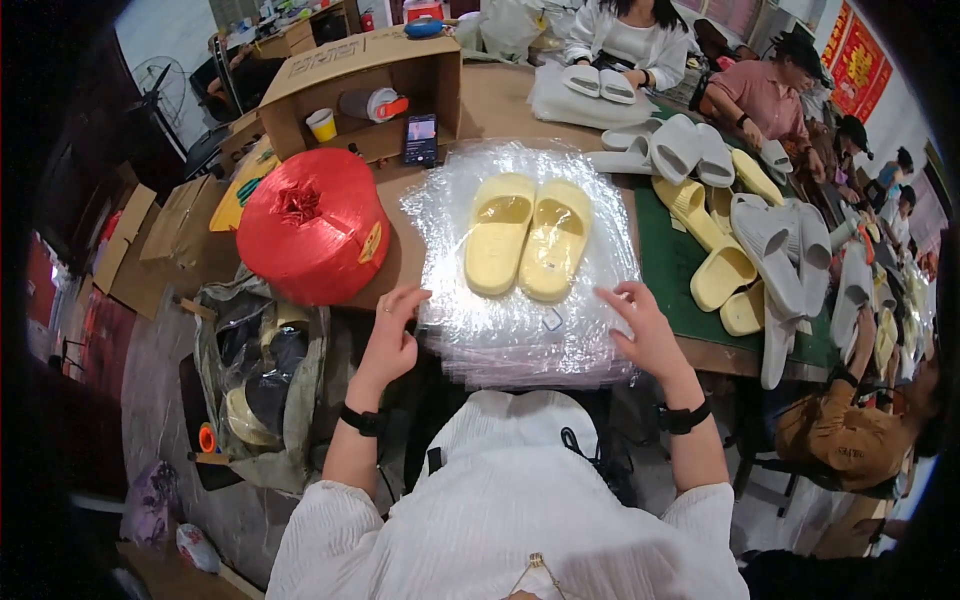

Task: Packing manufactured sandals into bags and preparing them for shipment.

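A pair of pale yellow slides (528,238) lies side by side on a thick stack of clear plastic bags (480,335) at the table's near edge. Whether the pair is inside the top bag or on it, I cannot tell. At the stack's left edge is my left hand (399,325), fingers bent and apart, holding nothing. My right hand (640,328) is at the right edge, thumb and fingers spread, also holding nothing. Neither hand touches the slides.
Left of the stack stands a big red roll of plastic twine (312,225). Behind are a cardboard box (360,75), a yellow cup (321,124) and a phone (420,139). Grey and yellow slides (770,240) pile up on green cloth (665,255) at right. Several people sit along the table.
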